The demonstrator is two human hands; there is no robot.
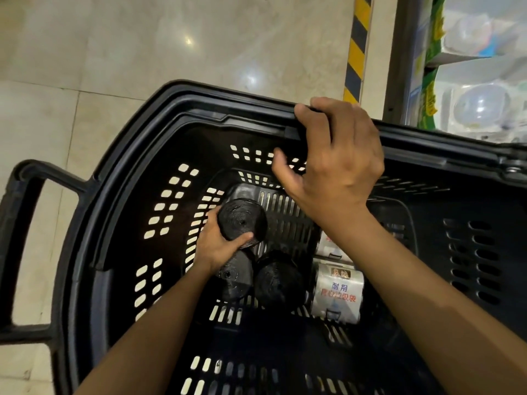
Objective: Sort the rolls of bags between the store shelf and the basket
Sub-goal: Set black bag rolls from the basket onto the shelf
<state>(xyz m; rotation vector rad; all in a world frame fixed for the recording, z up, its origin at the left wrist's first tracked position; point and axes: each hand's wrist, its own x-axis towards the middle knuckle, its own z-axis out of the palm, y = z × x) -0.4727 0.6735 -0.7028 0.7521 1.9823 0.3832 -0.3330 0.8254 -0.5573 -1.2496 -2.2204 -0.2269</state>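
Left hand is low inside the black basket. Its fingers and thumb are curled around a black roll of bags. It holds the roll tilted, with the round end and its small core hole facing up. Whether this roll touches the basket bottom I cannot tell, because the hand covers its lower side.

At the far left the handle of the basket is cut off by the picture edge. Just under the left wrist lies a second black roll, half hidden by the hand. Beside it on the right lies a third black roll. Both are dark and tightly wound, and their outlines are hard to make out against the black slotted bottom.

Next on the right lies a pale roll in clear wrap, with a label printed in blue and red characters. Behind it another pale roll is mostly covered by the right forearm.

Right hand grips the far rim of the basket: the fingers are hooked over the edge and the thumb stands out on the inner side.

At the far right the store shelf carries clear plastic packs, too blurred to identify.
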